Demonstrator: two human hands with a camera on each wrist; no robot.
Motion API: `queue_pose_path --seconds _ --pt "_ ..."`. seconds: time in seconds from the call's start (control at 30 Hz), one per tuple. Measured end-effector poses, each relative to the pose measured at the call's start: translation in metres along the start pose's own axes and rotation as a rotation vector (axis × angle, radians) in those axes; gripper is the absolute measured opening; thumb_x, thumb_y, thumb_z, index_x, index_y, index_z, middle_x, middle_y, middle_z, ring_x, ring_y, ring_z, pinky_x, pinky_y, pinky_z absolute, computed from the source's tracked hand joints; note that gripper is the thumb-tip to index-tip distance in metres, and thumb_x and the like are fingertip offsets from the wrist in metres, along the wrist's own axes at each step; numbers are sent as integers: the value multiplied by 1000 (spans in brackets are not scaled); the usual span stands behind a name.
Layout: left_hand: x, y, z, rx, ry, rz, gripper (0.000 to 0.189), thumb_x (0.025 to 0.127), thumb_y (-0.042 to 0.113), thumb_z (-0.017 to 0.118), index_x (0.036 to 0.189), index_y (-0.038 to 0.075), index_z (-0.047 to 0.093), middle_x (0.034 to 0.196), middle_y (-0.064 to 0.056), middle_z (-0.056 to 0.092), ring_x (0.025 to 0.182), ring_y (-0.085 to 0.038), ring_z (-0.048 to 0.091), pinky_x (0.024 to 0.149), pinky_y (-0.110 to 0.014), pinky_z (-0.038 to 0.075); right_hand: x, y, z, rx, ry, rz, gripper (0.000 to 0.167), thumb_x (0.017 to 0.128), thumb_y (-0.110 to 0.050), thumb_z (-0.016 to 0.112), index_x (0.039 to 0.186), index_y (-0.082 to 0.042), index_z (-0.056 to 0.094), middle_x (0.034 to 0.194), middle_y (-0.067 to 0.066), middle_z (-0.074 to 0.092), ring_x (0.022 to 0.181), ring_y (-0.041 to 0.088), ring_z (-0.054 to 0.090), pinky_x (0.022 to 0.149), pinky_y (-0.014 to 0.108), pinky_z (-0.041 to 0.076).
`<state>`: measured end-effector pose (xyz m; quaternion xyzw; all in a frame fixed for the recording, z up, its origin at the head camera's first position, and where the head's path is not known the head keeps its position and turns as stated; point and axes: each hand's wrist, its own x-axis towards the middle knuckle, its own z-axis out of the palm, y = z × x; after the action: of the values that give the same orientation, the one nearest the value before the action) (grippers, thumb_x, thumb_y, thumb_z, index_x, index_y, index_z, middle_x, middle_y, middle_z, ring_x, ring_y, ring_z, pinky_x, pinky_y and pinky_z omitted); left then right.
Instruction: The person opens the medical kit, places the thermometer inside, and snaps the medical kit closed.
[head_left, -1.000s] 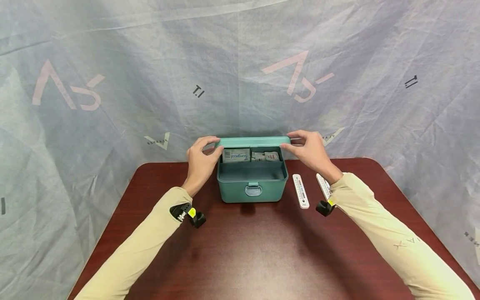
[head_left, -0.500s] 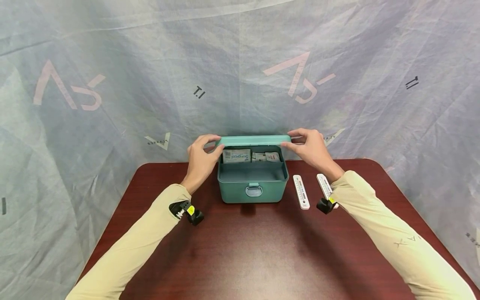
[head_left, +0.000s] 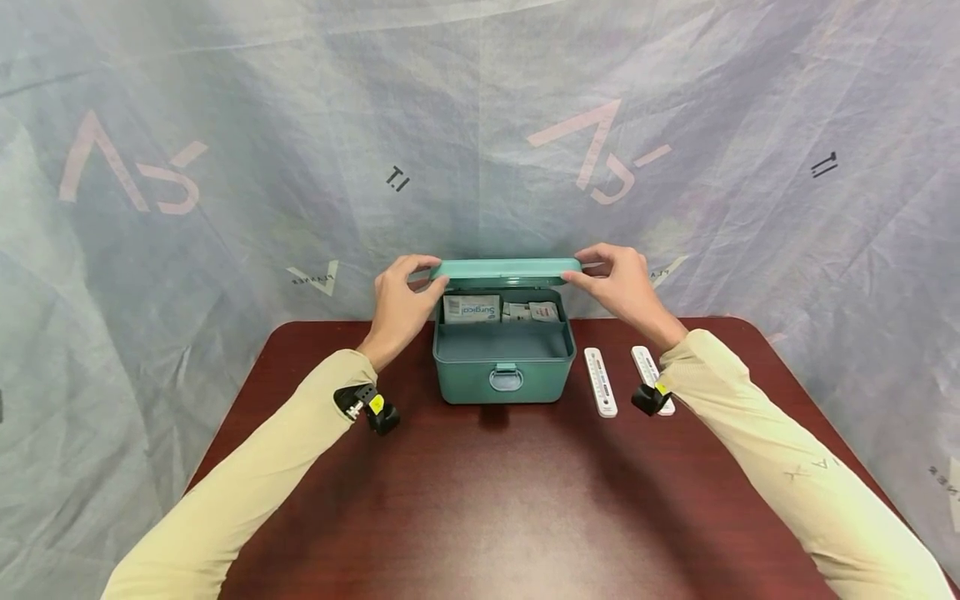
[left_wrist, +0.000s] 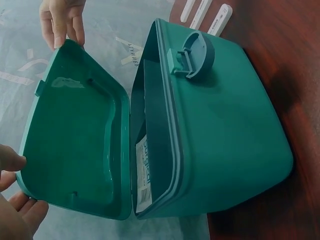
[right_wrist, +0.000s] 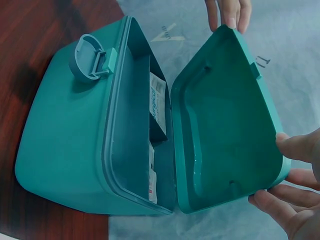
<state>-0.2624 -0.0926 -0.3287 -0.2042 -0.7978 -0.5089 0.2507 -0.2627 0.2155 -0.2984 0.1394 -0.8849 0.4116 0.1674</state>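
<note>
A teal lidded box point(head_left: 502, 383) stands at the back of the table, its hinged lid point(head_left: 510, 268) raised. My left hand point(head_left: 401, 308) pinches the lid's left corner between thumb and fingers. At the opposite corner my right hand point(head_left: 622, 287) grips the lid the same way. Inside, along the back compartments, sit a white packet point(head_left: 471, 308) printed "Surgical" and some small white sachets point(head_left: 531, 312). The front compartment's floor is bare in the head view. On the box front, the clasp point(left_wrist: 192, 56) hangs unfastened. Both wrist views show the lid's hollow underside point(right_wrist: 232, 120).
Two white thermometer strips, the nearer one point(head_left: 600, 382) and another point(head_left: 647, 367) partly behind the right wrist camera, lie right of the box. The dark red wooden table point(head_left: 502, 500) ends just behind the box, where a grey printed cloth point(head_left: 480, 125) hangs.
Both hands have moved up with the lid, tilting it further back, so the gap above the box has widened. The box body and thermometers have stayed in place.
</note>
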Motion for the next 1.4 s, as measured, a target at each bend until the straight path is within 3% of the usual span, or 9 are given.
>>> queue_pose_path --seconds 0.4,0.6,0.93,1.17,1.4 --pt "14 1 -3 41 -23 -7 25 91 18 66 114 9 65 115 -9 58 107 -25 60 88 -30 51 14 -4 -4 -35 34 -43 35 83 -26 75 110 -5 69 110 14 67 92 28 68 76 42 55" --pt "19 2 -6 58 -27 0 24 91 17 66 113 8 66 114 -9 59 110 -23 56 89 -33 51 20 -5 -5 -52 42 -45 37 83 -29 75 111 -5 69 108 13 68 92 28 68 75 42 55" --pt "27 4 -9 74 -17 -65 27 92 20 64 117 8 65 116 -5 59 112 -19 55 89 -23 49 25 -10 -4 -77 52 -49 35 85 -29 72 111 -5 69 105 13 69 91 28 68 76 42 55" --pt "34 3 -5 58 25 -83 28 92 21 64 117 7 66 118 -7 59 110 -20 56 88 -26 50 29 -10 -4 -58 85 -50 34 88 -28 69 112 -4 69 105 14 69 92 29 67 81 41 52" --pt "37 -5 -1 65 84 -68 28 91 21 66 115 8 69 112 -7 62 103 -19 59 85 -28 51 29 -8 -1 -53 130 -58 28 90 -23 67 110 -3 70 104 14 69 88 29 68 73 39 54"
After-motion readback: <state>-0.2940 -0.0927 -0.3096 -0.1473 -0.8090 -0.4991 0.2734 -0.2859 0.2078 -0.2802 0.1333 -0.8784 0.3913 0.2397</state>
